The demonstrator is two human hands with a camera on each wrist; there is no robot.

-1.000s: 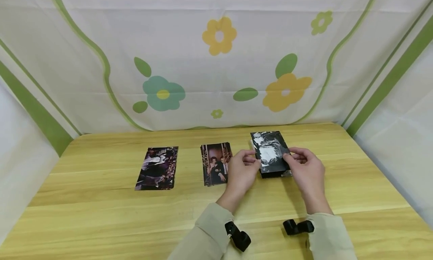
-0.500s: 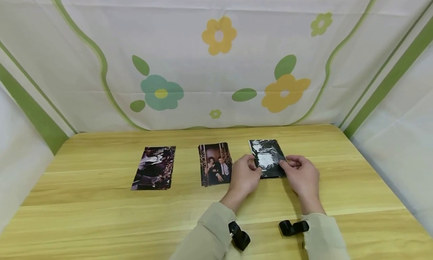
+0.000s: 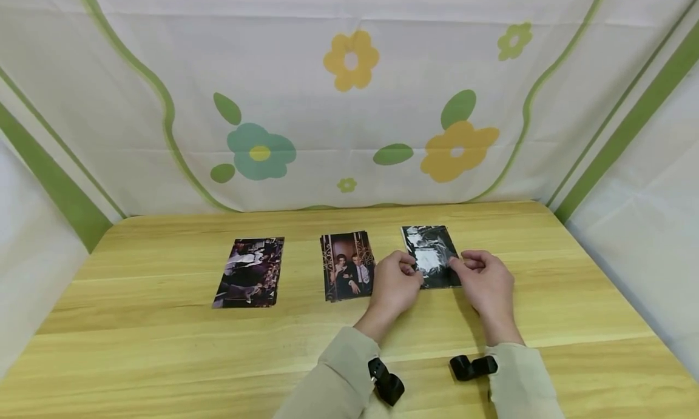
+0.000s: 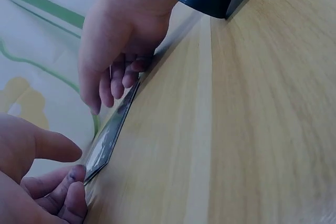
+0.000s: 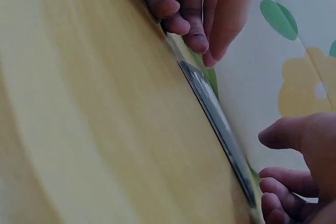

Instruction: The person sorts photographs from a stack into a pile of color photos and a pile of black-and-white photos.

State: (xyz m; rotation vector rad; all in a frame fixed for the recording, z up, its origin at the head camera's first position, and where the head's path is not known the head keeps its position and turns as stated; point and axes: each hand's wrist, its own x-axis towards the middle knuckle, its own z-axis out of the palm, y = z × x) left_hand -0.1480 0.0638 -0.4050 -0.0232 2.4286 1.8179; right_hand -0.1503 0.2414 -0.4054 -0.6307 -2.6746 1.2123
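Observation:
A stack of photo prints (image 3: 431, 255) lies on the table to the right, a black-and-white picture uppermost. My left hand (image 3: 394, 288) is at its left side, my right hand (image 3: 488, 291) at its right side. Both have loosely bent fingers at the edges. In the left wrist view, the thumb of the left hand (image 4: 21, 169) stands off the stack while its fingertips are by the near corner. From the right wrist view, the right hand (image 5: 317, 153) also has its thumb raised, fingers beside the stack's end. Neither hand pinches a print.
A second photo stack (image 3: 346, 264), showing two people, lies just left of my left hand. Farther left is a third stack (image 3: 251, 272) with a dark stage-like picture. A white flowered cloth (image 3: 306, 73) hangs behind the wooden table (image 3: 191, 352).
A second ago both hands held the black-and-white print above the right stack. It came down and now lies in line with the stack; in the last half second the hands barely moved.

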